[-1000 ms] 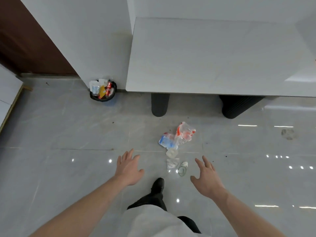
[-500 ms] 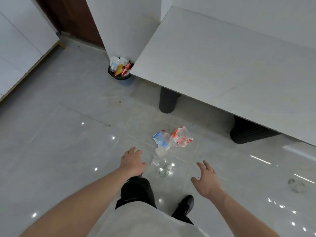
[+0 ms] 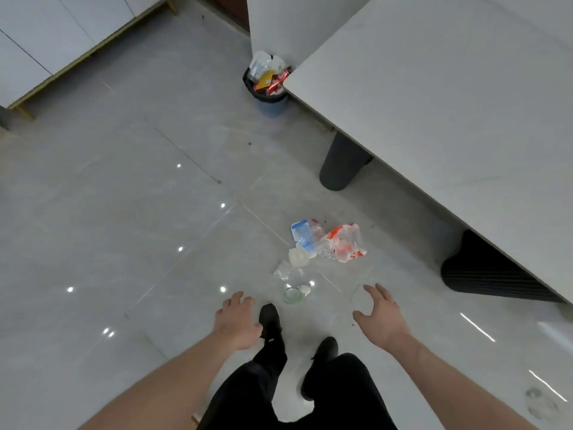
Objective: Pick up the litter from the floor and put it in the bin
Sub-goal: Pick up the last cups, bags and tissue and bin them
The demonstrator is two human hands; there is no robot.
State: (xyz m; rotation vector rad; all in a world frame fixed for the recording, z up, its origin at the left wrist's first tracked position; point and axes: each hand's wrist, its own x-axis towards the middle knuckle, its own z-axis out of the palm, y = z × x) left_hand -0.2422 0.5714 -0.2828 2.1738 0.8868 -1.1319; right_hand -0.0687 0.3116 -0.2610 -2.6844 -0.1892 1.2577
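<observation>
The litter [image 3: 322, 246] lies on the floor [image 3: 124, 228] just ahead, between both spread, empty hands; the right hand [image 3: 383, 318] looks slightly nearer than the left hand [image 3: 237, 321]. The bin [image 3: 268, 88] stands well beyond.

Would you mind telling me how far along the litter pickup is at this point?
Done: the bin by the table corner already holds wrappers. In hand: nothing; the left hand and right hand hover open above the floor. Left: the whole litter pile, with its red-and-clear wrapper and blue-labelled packet, lies on the tiles.
</observation>
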